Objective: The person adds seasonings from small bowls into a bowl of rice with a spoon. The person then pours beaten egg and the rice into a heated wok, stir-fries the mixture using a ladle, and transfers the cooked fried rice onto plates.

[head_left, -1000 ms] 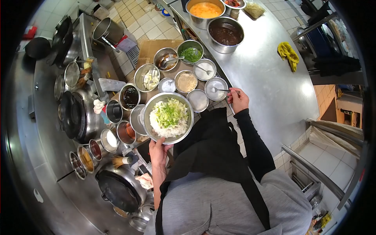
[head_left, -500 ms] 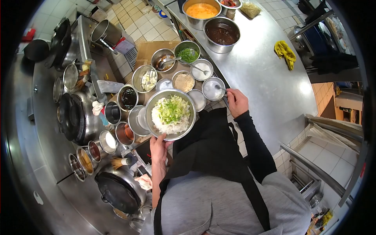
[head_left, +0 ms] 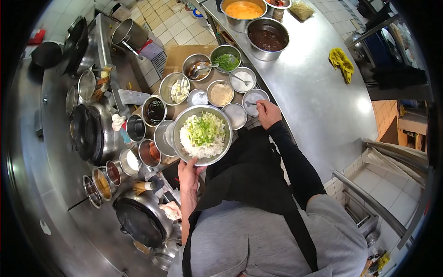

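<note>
My left hand (head_left: pixel 188 174) grips the near rim of a metal bowl (head_left: pixel 202 160) that holds white rice (head_left: pixel 196 147) topped with chopped pale-green vegetable (head_left: pixel 203 129). In my right hand (head_left: pixel 269 113) is the handle of a small spoon (head_left: pixel 249 104), its head over a bowl of white powder (head_left: pixel 255 96). Around them stand a bowl of white granules (head_left: pixel 236 115), a bowl of beige powder (head_left: pixel 220 93), a second spooned white bowl (head_left: pixel 242 80), sliced white pieces (head_left: pixel 178 91) and chopped greens (head_left: pixel 227 62), each in metal bowls.
A steel counter (head_left: pixel 318 101) on the right bears a pot of dark sauce (head_left: pixel 267 36), a pot of orange liquid (head_left: pixel 243 9) and a yellow cloth (head_left: pixel 341 64). At the left are a black wok (head_left: pixel 140 221), a bowl of dark liquid (head_left: pixel 154 111) and a brush (head_left: pixel 144 187).
My right hand has moved left and in closer to the white powder bowl with the spoon. The rice bowl stays in my left hand, shifted slightly right.
</note>
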A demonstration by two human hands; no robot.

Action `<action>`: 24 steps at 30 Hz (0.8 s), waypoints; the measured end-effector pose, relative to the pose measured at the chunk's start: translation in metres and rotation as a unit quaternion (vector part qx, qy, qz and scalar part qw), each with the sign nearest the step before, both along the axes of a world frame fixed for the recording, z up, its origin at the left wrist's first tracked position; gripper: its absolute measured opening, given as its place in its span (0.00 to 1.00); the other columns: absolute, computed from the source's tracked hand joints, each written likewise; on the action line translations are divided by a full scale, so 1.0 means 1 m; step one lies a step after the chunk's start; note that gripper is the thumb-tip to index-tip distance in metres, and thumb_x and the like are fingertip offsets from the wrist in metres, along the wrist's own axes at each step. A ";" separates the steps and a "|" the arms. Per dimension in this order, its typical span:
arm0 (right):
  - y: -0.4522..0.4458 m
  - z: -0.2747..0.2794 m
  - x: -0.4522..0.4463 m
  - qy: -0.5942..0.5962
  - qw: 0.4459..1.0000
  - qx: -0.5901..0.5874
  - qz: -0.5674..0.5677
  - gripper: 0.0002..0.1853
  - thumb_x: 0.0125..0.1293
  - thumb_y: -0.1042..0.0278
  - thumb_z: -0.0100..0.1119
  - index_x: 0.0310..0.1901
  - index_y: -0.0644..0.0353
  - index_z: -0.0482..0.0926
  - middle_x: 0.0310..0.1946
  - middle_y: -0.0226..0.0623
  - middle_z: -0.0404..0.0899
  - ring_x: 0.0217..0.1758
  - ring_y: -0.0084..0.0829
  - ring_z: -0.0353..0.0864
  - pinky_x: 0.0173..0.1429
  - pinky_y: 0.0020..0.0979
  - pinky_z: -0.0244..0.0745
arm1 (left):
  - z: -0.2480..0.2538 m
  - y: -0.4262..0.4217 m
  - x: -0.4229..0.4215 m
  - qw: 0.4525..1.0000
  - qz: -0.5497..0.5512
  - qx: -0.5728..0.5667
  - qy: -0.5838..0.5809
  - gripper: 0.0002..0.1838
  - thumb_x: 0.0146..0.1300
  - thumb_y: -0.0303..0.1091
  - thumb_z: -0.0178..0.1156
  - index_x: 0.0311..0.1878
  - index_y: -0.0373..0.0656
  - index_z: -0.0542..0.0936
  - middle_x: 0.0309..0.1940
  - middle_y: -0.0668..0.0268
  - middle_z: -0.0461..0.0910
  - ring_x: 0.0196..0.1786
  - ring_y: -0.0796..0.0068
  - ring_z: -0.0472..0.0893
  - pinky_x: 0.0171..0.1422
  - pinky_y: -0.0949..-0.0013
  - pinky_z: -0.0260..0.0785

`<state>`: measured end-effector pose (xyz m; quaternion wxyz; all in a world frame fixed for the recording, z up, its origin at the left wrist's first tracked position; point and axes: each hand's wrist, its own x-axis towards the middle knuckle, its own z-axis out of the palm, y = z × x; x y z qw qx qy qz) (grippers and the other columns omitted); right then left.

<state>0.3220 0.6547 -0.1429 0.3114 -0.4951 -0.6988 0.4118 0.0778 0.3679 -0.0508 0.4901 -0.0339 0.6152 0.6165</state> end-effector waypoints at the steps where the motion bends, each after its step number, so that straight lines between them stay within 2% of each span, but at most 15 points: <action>1: -0.001 0.000 0.000 -0.003 1.000 0.010 0.005 0.11 0.73 0.66 0.60 0.47 0.62 0.87 0.44 0.50 0.89 0.47 0.52 0.89 0.52 0.43 0.83 | 0.000 -0.001 0.000 1.000 0.000 -0.001 0.003 0.23 0.74 0.22 0.56 0.70 0.29 0.70 0.58 0.49 0.84 0.49 0.59 0.91 0.46 0.61 0.93; 3: -0.001 -0.001 0.001 -0.011 0.999 0.029 0.013 0.11 0.73 0.66 0.60 0.47 0.63 0.87 0.44 0.50 0.89 0.48 0.53 0.89 0.53 0.43 0.83 | 0.002 0.001 0.001 1.000 0.002 -0.001 0.005 0.23 0.74 0.22 0.56 0.70 0.29 0.70 0.58 0.49 0.84 0.49 0.58 0.91 0.46 0.61 0.93; 6: -0.002 -0.006 0.001 -0.013 1.000 0.027 0.007 0.11 0.72 0.66 0.61 0.47 0.64 0.87 0.41 0.49 0.89 0.42 0.47 0.90 0.49 0.40 0.84 | 0.005 0.003 0.002 1.000 0.006 0.003 0.004 0.23 0.74 0.22 0.56 0.69 0.28 0.70 0.58 0.48 0.84 0.49 0.58 0.91 0.46 0.60 0.93; 9: 0.000 -0.019 0.007 0.054 0.990 -0.124 -0.037 0.10 0.75 0.67 0.61 0.48 0.64 0.86 0.36 0.43 0.89 0.31 0.34 0.89 0.39 0.35 0.83 | 0.005 0.003 0.002 1.000 0.002 0.002 0.002 0.23 0.74 0.23 0.56 0.69 0.28 0.70 0.57 0.49 0.84 0.49 0.58 0.91 0.47 0.60 0.92; 12: 0.002 -0.027 0.014 0.196 0.933 -0.272 -0.131 0.10 0.77 0.67 0.61 0.50 0.64 0.86 0.32 0.37 0.86 0.25 0.23 0.82 0.30 0.28 0.80 | 0.004 0.005 0.000 1.000 -0.006 0.003 0.002 0.23 0.74 0.23 0.56 0.69 0.28 0.70 0.57 0.49 0.84 0.49 0.58 0.91 0.47 0.60 0.92; 18: 0.005 -0.011 0.047 0.293 0.893 -0.300 -0.163 0.10 0.78 0.68 0.61 0.51 0.65 0.85 0.32 0.37 0.86 0.24 0.22 0.81 0.27 0.26 0.78 | 0.003 0.010 0.000 1.000 -0.014 0.015 0.003 0.22 0.75 0.23 0.56 0.69 0.30 0.70 0.58 0.50 0.84 0.50 0.59 0.91 0.48 0.60 0.92; 24: -0.006 0.023 0.066 0.300 0.884 -0.312 -0.179 0.11 0.79 0.67 0.61 0.52 0.64 0.86 0.34 0.36 0.87 0.25 0.21 0.81 0.28 0.24 0.77 | 0.004 0.018 0.001 1.000 -0.024 0.006 0.008 0.22 0.75 0.23 0.56 0.70 0.30 0.70 0.59 0.50 0.83 0.51 0.59 0.90 0.48 0.61 0.92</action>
